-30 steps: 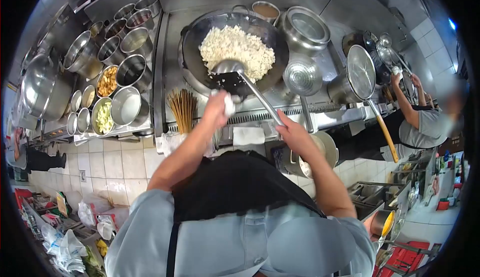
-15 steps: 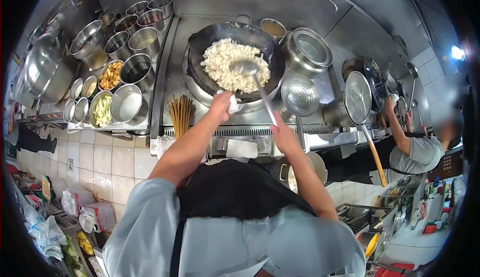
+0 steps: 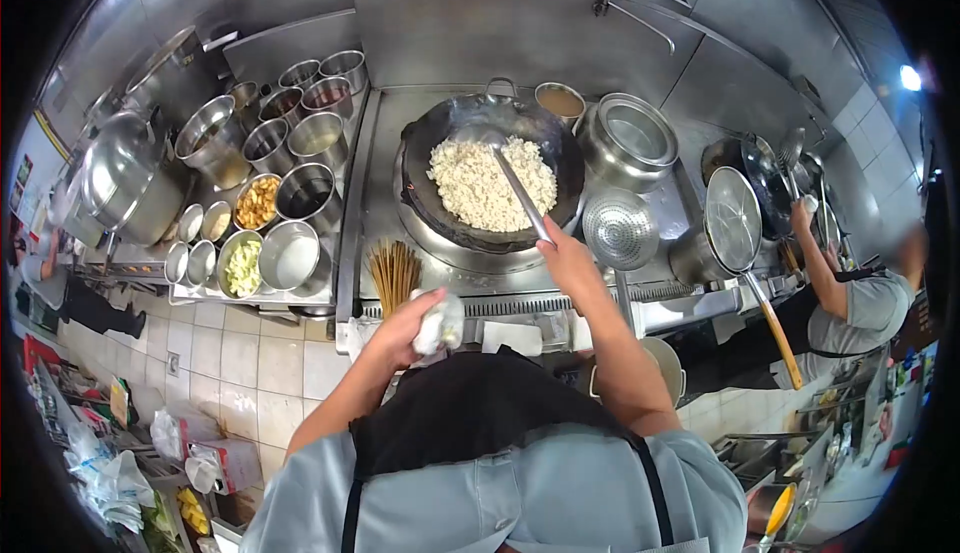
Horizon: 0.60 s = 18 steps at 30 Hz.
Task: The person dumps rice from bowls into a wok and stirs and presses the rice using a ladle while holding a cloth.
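Note:
White rice (image 3: 500, 191) lies heaped in a large dark wok (image 3: 425, 198) on the stove. My right hand (image 3: 570, 258) is closed around the handle of a ladle (image 3: 518, 189), whose bowl rests at the far side of the rice. My left hand (image 3: 403, 329) grips a bunched white cloth (image 3: 440, 327) in front of the stove edge, apart from the wok. A bamboo brush (image 3: 394, 271) stands just beyond that hand. To the right of the wok sits a perforated strainer (image 3: 620, 230).
Metal containers (image 3: 290, 256) of ingredients and liquids crowd the left counter. A lidded pot (image 3: 628, 138) stands right of the wok. A wire skimmer with a wooden handle (image 3: 775, 333) juts over the right edge. Another person (image 3: 850, 303) works at the far right.
My left hand has drawn back from the wok's near rim with the cloth. The ladle has moved to the far side of the rice. The camera view has shifted slightly.

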Each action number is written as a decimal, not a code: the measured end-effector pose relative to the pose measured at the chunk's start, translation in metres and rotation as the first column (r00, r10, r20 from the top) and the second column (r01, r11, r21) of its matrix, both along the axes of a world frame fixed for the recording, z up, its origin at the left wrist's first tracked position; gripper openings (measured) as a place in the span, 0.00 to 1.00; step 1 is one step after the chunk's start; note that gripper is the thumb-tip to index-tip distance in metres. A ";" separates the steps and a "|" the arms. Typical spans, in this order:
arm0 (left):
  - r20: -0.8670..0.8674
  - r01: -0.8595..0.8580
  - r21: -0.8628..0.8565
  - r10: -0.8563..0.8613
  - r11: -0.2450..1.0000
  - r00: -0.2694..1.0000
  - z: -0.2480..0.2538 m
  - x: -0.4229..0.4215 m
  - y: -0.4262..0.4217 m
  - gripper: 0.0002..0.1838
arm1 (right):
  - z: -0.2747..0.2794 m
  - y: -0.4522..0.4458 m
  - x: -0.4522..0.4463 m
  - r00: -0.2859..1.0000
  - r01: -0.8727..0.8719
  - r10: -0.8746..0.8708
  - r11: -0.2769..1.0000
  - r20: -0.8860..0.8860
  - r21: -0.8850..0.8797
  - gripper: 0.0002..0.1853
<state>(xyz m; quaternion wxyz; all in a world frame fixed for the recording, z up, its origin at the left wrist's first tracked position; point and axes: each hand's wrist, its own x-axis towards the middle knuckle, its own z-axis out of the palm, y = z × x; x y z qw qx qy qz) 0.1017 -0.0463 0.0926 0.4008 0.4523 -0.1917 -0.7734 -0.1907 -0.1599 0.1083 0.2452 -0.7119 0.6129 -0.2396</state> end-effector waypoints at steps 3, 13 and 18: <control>-0.139 -0.087 0.040 0.091 0.995 0.986 -0.015 0.037 0.025 0.17 | -0.019 -0.002 0.017 1.000 0.026 -0.026 0.999 0.005 0.019 0.29; -0.034 -0.405 0.070 0.408 0.912 0.912 -0.010 0.094 0.093 0.19 | -0.035 0.027 0.026 0.998 0.036 -0.035 0.999 -0.061 0.014 0.28; 0.006 -0.440 0.078 0.441 0.895 0.898 -0.008 0.099 0.100 0.22 | -0.005 0.025 0.028 0.999 0.026 -0.020 0.987 -0.036 0.157 0.30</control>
